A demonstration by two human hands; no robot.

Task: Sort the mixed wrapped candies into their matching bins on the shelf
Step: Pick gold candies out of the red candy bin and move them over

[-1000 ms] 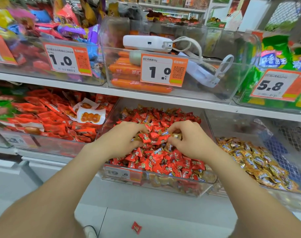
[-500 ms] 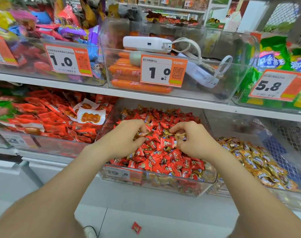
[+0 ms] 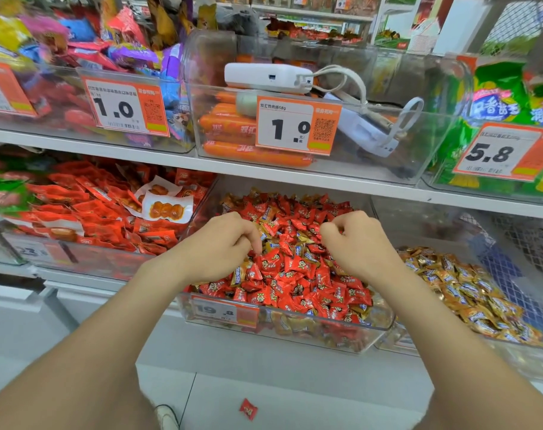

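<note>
A clear centre bin [image 3: 282,325] holds a heap of red wrapped candies [image 3: 295,270] with gold wrapped candies [image 3: 301,243] mixed in. Both my hands are down in this heap, a short gap apart. My left hand [image 3: 220,246] has its fingers curled, and its fingertips pinch a gold candy at the heap's top. My right hand [image 3: 357,246] is curled tight, thumb against forefinger; the gold candy it pinches is mostly hidden. The clear bin to the right [image 3: 419,221] holds only gold candies [image 3: 468,293].
To the left stands a bin of red snack packs [image 3: 93,212]. The upper shelf [image 3: 295,178] overhangs the bins and carries sausages [image 3: 233,125], a white power bank [image 3: 267,76] and price tags. One red candy [image 3: 248,409] lies on the floor below.
Both hands have drawn slightly apart and lifted a little on the heap, and their fingers have curled in tighter. The candies between them have shifted.
</note>
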